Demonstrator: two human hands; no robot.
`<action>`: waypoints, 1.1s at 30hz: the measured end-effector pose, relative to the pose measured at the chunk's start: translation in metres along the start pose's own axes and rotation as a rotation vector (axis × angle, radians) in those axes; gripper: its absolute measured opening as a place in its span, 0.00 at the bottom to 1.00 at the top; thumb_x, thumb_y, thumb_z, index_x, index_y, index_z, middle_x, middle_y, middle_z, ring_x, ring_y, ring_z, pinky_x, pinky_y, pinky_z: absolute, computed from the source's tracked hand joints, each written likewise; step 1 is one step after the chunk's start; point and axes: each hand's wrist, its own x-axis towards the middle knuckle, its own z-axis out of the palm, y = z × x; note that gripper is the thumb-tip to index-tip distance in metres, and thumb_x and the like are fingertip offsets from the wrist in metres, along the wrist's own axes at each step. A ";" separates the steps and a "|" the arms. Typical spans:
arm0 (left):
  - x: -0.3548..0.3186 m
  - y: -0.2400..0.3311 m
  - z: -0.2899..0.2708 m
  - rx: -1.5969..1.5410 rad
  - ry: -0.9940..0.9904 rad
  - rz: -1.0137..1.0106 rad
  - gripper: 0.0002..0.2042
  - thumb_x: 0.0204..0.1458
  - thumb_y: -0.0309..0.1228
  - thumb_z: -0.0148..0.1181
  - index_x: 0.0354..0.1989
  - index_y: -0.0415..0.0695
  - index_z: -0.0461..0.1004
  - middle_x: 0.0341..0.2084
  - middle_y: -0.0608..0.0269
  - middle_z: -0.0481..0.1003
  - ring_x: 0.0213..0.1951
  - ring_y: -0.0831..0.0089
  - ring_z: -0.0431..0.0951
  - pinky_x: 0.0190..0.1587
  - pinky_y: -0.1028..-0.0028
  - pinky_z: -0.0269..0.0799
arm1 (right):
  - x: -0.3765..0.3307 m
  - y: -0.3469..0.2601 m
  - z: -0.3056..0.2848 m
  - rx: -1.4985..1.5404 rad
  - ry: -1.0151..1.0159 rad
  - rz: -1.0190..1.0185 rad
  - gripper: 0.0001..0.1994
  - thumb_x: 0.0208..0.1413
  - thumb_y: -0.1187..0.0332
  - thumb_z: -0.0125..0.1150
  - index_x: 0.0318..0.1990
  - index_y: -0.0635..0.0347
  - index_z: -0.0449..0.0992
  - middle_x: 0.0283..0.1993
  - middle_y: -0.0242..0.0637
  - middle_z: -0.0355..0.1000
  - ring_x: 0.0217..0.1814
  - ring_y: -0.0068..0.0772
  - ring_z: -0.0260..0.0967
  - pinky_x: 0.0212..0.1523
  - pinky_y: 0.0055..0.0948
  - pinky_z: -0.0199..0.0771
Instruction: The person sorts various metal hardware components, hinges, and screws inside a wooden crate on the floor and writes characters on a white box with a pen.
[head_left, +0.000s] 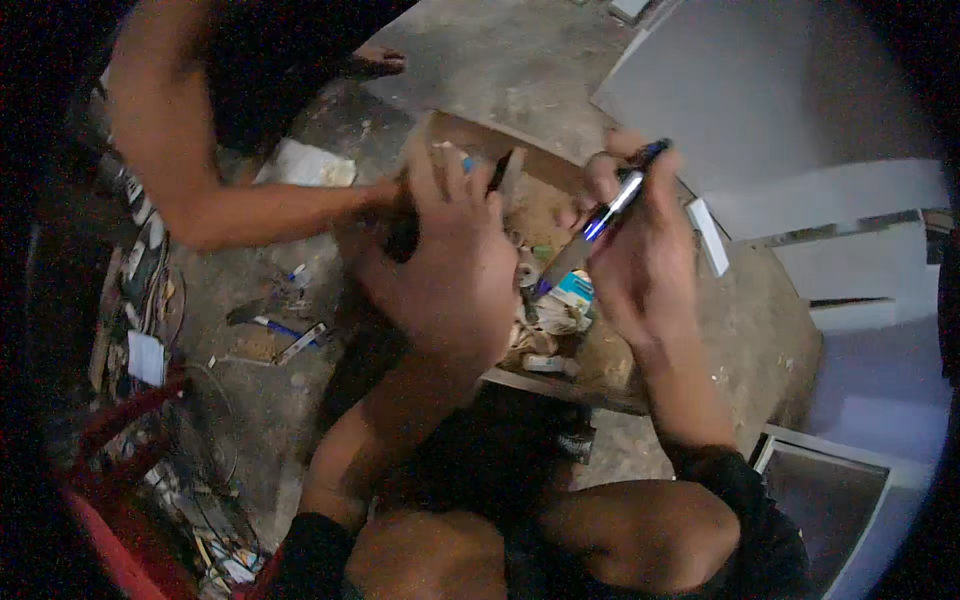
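My left hand [455, 270] is over the left side of a shallow wooden box [515, 140]. Its fingers are stretched out and apart, though blurred, and no held thing shows in it. My right hand [650, 275] is raised above the box's right side, its fingers closed on a slim shiny metal tool [622, 195] with a dark end. The tool slants down toward the left; blur hides its exact kind. Below the hands, the box holds a roll of tape [527, 272], a blue and white packet [573, 288] and crumpled pale scraps [555, 318].
Another person's arm [285, 215] reaches in from the left and ends behind my left hand. Loose tools [290, 335] and a white bag [310, 165] lie on the concrete floor. A red frame [120, 520] and cables border the left; pale panels [780, 100] lean at right.
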 end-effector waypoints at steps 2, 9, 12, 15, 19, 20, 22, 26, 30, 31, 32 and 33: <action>-0.006 0.004 -0.005 -0.002 -0.081 0.027 0.53 0.50 0.75 0.39 0.77 0.51 0.39 0.76 0.55 0.36 0.76 0.57 0.32 0.74 0.60 0.22 | -0.003 0.005 0.011 0.318 -0.137 0.147 0.33 0.72 0.49 0.38 0.75 0.58 0.45 0.33 0.28 0.60 0.37 0.27 0.58 0.37 0.31 0.65; -0.010 0.000 -0.006 -0.063 -0.134 0.017 0.52 0.52 0.76 0.34 0.77 0.49 0.38 0.77 0.54 0.35 0.76 0.56 0.32 0.74 0.58 0.25 | -0.011 -0.016 0.019 0.349 -0.244 0.271 0.33 0.72 0.52 0.35 0.74 0.67 0.43 0.30 0.28 0.53 0.26 0.21 0.49 0.18 0.17 0.51; -0.006 0.003 -0.014 -0.098 -0.112 -0.001 0.51 0.53 0.75 0.33 0.77 0.49 0.38 0.76 0.55 0.36 0.76 0.57 0.35 0.73 0.58 0.28 | -0.013 -0.019 0.025 0.263 -0.250 0.231 0.33 0.72 0.53 0.35 0.74 0.67 0.43 0.31 0.28 0.53 0.25 0.21 0.48 0.16 0.16 0.50; -0.007 0.002 -0.011 0.007 -0.091 -0.017 0.50 0.53 0.74 0.33 0.77 0.49 0.39 0.76 0.54 0.38 0.75 0.57 0.38 0.73 0.58 0.31 | -0.014 -0.019 0.026 0.251 -0.240 0.187 0.32 0.72 0.55 0.35 0.74 0.67 0.42 0.31 0.28 0.53 0.25 0.21 0.48 0.17 0.16 0.50; -0.006 0.010 -0.015 -0.157 -0.225 -0.113 0.50 0.54 0.73 0.33 0.77 0.48 0.39 0.76 0.53 0.39 0.75 0.56 0.41 0.72 0.58 0.35 | -0.013 -0.023 0.037 0.308 -0.211 0.183 0.32 0.73 0.56 0.35 0.74 0.68 0.41 0.31 0.29 0.54 0.25 0.20 0.48 0.16 0.16 0.50; -0.008 0.008 -0.002 -0.060 -0.144 -0.121 0.50 0.54 0.73 0.33 0.77 0.48 0.39 0.76 0.53 0.39 0.75 0.56 0.41 0.72 0.58 0.35 | -0.013 -0.024 0.037 0.305 -0.188 0.182 0.32 0.73 0.55 0.35 0.74 0.68 0.42 0.31 0.29 0.54 0.25 0.20 0.48 0.16 0.16 0.50; -0.010 0.004 0.003 0.030 -0.054 -0.136 0.50 0.54 0.73 0.34 0.77 0.47 0.40 0.76 0.52 0.40 0.74 0.56 0.43 0.72 0.58 0.37 | -0.013 -0.024 0.039 0.302 -0.141 0.182 0.32 0.74 0.52 0.34 0.74 0.69 0.43 0.32 0.29 0.55 0.25 0.20 0.49 0.16 0.16 0.50; -0.014 0.005 0.001 -0.417 -0.217 -0.240 0.51 0.54 0.73 0.34 0.76 0.43 0.40 0.74 0.48 0.44 0.72 0.54 0.50 0.71 0.59 0.45 | -0.011 -0.021 0.028 0.318 -0.226 0.221 0.31 0.72 0.46 0.32 0.59 0.71 0.61 0.27 0.29 0.55 0.21 0.19 0.48 0.15 0.16 0.49; -0.015 -0.001 0.007 0.032 -0.083 -0.174 0.53 0.54 0.73 0.33 0.75 0.39 0.40 0.73 0.43 0.47 0.70 0.53 0.56 0.69 0.60 0.51 | -0.007 -0.015 0.012 0.339 -0.379 0.202 0.31 0.70 0.41 0.30 0.40 0.65 0.65 0.22 0.28 0.54 0.18 0.19 0.47 0.14 0.18 0.48; -0.015 -0.003 0.006 0.017 -0.077 -0.181 0.52 0.55 0.73 0.33 0.75 0.39 0.40 0.73 0.43 0.48 0.70 0.53 0.56 0.69 0.60 0.51 | -0.007 -0.015 0.011 0.326 -0.402 0.194 0.32 0.70 0.39 0.30 0.36 0.64 0.65 0.21 0.28 0.53 0.17 0.20 0.46 0.14 0.18 0.48; -0.016 -0.003 0.007 0.006 -0.074 -0.185 0.52 0.55 0.73 0.33 0.75 0.39 0.41 0.72 0.42 0.49 0.70 0.54 0.57 0.69 0.60 0.51 | -0.006 -0.015 0.012 0.352 -0.428 0.214 0.32 0.70 0.40 0.30 0.35 0.64 0.65 0.21 0.28 0.53 0.18 0.20 0.48 0.15 0.19 0.49; -0.017 -0.003 0.007 -0.007 -0.072 -0.189 0.52 0.55 0.73 0.32 0.75 0.38 0.42 0.72 0.42 0.49 0.69 0.54 0.57 0.69 0.60 0.51 | -0.005 -0.015 0.012 0.377 -0.454 0.235 0.32 0.70 0.40 0.31 0.35 0.64 0.66 0.22 0.28 0.54 0.19 0.21 0.49 0.16 0.19 0.50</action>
